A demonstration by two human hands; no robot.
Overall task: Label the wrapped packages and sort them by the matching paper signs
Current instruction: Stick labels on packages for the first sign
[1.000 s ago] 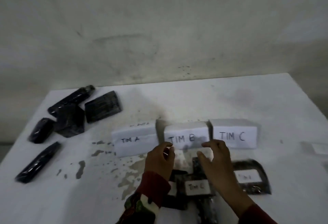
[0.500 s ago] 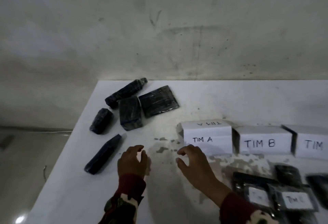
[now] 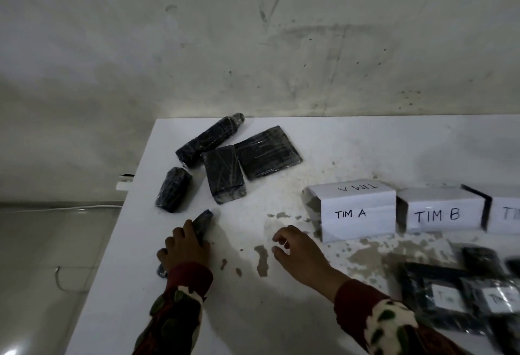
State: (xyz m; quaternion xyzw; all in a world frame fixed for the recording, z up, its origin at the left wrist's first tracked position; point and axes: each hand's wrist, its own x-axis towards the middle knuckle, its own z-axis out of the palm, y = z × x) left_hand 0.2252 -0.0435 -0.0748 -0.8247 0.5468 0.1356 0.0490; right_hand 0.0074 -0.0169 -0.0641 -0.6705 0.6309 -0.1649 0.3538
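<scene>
My left hand (image 3: 185,248) is curling its fingers over a long black wrapped package (image 3: 204,222) lying at nine o'clock on the white table (image 3: 281,312); the package's far tip is showing past my fingertips. My right hand (image 3: 298,253) is hovering at the table's centre, fingers loosely bent, holding nothing. Four unlabelled black packages (image 3: 225,174) are sitting clustered at eleven o'clock. The TIM A sign (image 3: 357,211) and TIM B sign (image 3: 439,208) are standing side by side at three o'clock, with labelled packages (image 3: 450,295) lying blurred at five o'clock
</scene>
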